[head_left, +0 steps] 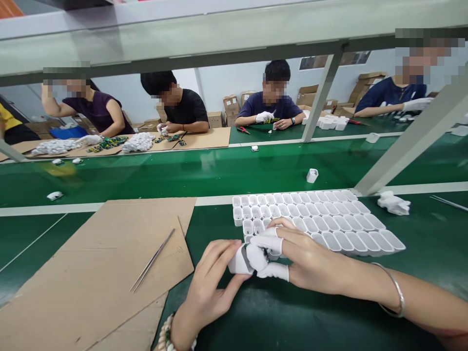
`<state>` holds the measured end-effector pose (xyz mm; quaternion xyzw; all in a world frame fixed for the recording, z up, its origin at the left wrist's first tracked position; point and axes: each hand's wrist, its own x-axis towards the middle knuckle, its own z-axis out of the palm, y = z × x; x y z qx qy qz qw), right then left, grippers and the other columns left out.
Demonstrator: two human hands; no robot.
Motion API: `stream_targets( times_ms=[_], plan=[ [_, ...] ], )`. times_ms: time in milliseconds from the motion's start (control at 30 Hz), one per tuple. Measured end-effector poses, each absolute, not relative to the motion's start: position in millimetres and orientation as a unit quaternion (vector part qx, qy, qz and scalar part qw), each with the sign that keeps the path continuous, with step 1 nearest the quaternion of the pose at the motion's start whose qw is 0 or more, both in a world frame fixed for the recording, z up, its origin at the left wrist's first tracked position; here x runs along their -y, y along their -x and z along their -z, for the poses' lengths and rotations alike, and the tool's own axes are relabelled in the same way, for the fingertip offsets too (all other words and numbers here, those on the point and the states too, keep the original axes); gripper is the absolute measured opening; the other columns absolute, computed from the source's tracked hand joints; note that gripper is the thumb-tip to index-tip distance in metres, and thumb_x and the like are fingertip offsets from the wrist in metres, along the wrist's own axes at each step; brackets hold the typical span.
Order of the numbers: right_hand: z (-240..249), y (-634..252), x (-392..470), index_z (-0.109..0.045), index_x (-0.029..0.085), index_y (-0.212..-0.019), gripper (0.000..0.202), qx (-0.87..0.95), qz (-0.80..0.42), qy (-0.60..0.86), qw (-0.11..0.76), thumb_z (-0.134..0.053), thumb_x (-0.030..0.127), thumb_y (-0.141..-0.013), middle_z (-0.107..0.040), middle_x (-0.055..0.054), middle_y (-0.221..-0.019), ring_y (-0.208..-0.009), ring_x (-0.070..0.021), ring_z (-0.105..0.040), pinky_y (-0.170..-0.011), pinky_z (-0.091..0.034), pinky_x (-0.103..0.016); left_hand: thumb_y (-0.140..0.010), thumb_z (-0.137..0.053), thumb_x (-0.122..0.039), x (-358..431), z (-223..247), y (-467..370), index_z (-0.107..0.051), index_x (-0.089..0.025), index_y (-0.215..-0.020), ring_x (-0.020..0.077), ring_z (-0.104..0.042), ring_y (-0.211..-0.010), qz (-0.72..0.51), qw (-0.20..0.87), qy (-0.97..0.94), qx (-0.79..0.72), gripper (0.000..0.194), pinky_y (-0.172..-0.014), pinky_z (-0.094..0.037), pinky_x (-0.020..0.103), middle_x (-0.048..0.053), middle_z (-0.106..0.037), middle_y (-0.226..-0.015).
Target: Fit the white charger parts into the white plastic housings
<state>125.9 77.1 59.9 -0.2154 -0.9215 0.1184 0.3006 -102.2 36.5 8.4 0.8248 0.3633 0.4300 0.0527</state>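
My left hand point(215, 275) is closed around a white plastic housing point(239, 262), its open end turned to the right. White finger cots cover the fingertips of my right hand point(292, 253), which pinches a rounded white cover piece point(257, 257) right at the housing's opening. A small dark part shows by the cover; whether the two pieces are joined I cannot tell. Just behind my hands stand rows of open white housings point(321, 209), their front left partly hidden by my right hand.
Metal tweezers point(152, 261) lie on a cardboard sheet point(109, 253) at left. A crumpled white cloth point(394, 203) sits right of the rows. Beyond runs a green conveyor belt point(175, 170) carrying a white housing point(312, 175). Metal posts point(413, 136) rise there; several co-workers sit across.
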Motion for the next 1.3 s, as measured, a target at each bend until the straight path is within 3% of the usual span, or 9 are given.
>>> stream_targets(
  times_ms=[100, 367, 600, 700, 833, 967, 1133, 1300],
  plan=[
    [-56, -126, -78, -0.06, 0.016, -0.095, 0.015, 0.925, -0.105, 0.21, 0.298, -0.053, 0.029, -0.096, -0.06, -0.008, -0.083, -0.085, -0.0211, -0.054, -0.085, -0.048, -0.04, -0.089, -0.061, -0.016, -37, -7, 102, -0.047, -0.017, -0.133, 0.0254, -0.056, -0.107, -0.427, 0.054, -0.827, -0.362, 0.046, -0.086, -0.052, 0.038, 0.014, -0.059, -0.116],
    [-50, -124, -83, -0.061, 0.019, -0.107, 0.022, 0.927, -0.136, 0.23, 0.262, -0.055, 0.037, -0.094, -0.061, -0.005, -0.082, -0.086, -0.0202, -0.057, -0.088, -0.044, -0.04, -0.087, -0.064, -0.014, -38, -4, 101, -0.051, -0.016, -0.128, 0.0242, -0.056, -0.105, -0.437, 0.063, -0.818, -0.368, 0.043, -0.086, -0.051, 0.037, 0.013, -0.06, -0.115],
    [-51, -124, -83, -0.062, 0.019, -0.096, 0.014, 0.935, -0.141, 0.238, 0.22, -0.058, 0.032, -0.093, -0.059, -0.004, -0.079, -0.083, -0.0204, -0.055, -0.087, -0.043, -0.039, -0.087, -0.064, -0.015, -37, 1, 100, -0.05, -0.017, -0.129, 0.0235, -0.056, -0.104, -0.42, 0.06, -0.828, -0.366, 0.045, -0.086, -0.051, 0.036, 0.013, -0.06, -0.116],
    [-53, -125, -84, -0.061, 0.019, -0.102, 0.021, 0.94, -0.131, 0.244, 0.2, -0.061, 0.038, -0.091, -0.06, -0.005, -0.082, -0.084, -0.0209, -0.055, -0.086, -0.044, -0.039, -0.088, -0.063, -0.018, -37, 2, 97, -0.05, -0.018, -0.129, 0.0235, -0.057, -0.103, -0.412, 0.073, -0.828, -0.373, 0.044, -0.085, -0.052, 0.035, 0.013, -0.061, -0.116],
    [-52, -124, -87, -0.052, 0.018, -0.123, 0.054, 0.924, -0.109, 0.244, 0.275, -0.065, 0.052, -0.084, -0.062, -0.009, -0.095, -0.09, -0.023, -0.055, -0.083, -0.047, -0.04, -0.088, -0.064, -0.022, -36, -1, 96, -0.051, -0.019, -0.128, 0.0239, -0.058, -0.103, -0.433, 0.086, -0.811, -0.384, 0.042, -0.085, -0.053, 0.035, 0.012, -0.062, -0.115],
    [-47, -119, -86, -0.05, 0.015, -0.126, 0.048, 0.909, -0.042, 0.174, 0.378, -0.06, 0.046, -0.089, -0.063, -0.014, -0.104, -0.1, -0.0228, -0.058, -0.094, -0.045, -0.044, -0.088, -0.064, -0.023, -36, -2, 97, -0.053, -0.02, -0.127, 0.024, -0.059, -0.102, -0.454, 0.091, -0.788, -0.405, 0.041, -0.084, -0.053, 0.034, 0.012, -0.061, -0.112],
    [-44, -115, -82, -0.051, 0.009, -0.125, 0.049, 0.917, -0.014, 0.149, 0.369, -0.057, 0.044, -0.091, -0.063, -0.019, -0.11, -0.111, -0.0261, -0.057, -0.103, -0.041, -0.048, -0.086, -0.067, -0.021, -33, 2, 97, -0.054, -0.02, -0.127, 0.0238, -0.059, -0.101, -0.49, 0.081, -0.767, -0.407, 0.043, -0.086, -0.052, 0.035, 0.011, -0.061, -0.111],
    [-38, -113, -80, -0.049, 0.01, -0.13, 0.053, 0.927, -0.045, 0.153, 0.339, -0.057, 0.046, -0.091, -0.061, -0.02, -0.115, -0.12, -0.0289, -0.051, -0.103, -0.041, -0.05, -0.085, -0.068, -0.018, -32, 3, 95, -0.055, -0.02, -0.126, 0.0228, -0.058, -0.102, -0.496, 0.083, -0.765, -0.402, 0.044, -0.085, -0.052, 0.033, 0.01, -0.061, -0.111]
  ],
)
